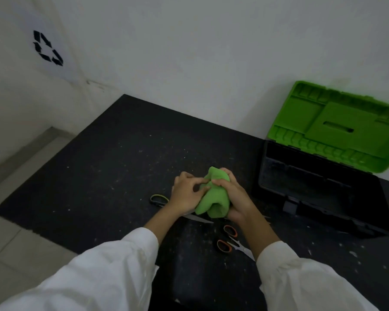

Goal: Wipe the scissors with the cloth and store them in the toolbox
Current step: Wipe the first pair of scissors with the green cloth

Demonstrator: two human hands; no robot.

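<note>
Dim and underexposed, grey-tinted even on the white wall [211, 52]. Soft, diffuse light, source unclear; only faint shadow under the cloth [213, 198]. Near-featureless black across the mat [121, 164] and inside the toolbox [301, 176]. Bright by contrast: the green lid [337, 122]. Slightly soft all over, smeared at the sleeves [94, 277]. Sharpest near the centre, around the cloth. Wide-angle bowing of straight edges towards the corners.

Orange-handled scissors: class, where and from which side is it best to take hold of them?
By the handle loops, from above and the left: the scissors lie flat on the mat, blades pointing right, loops clear of both arms.
</note>
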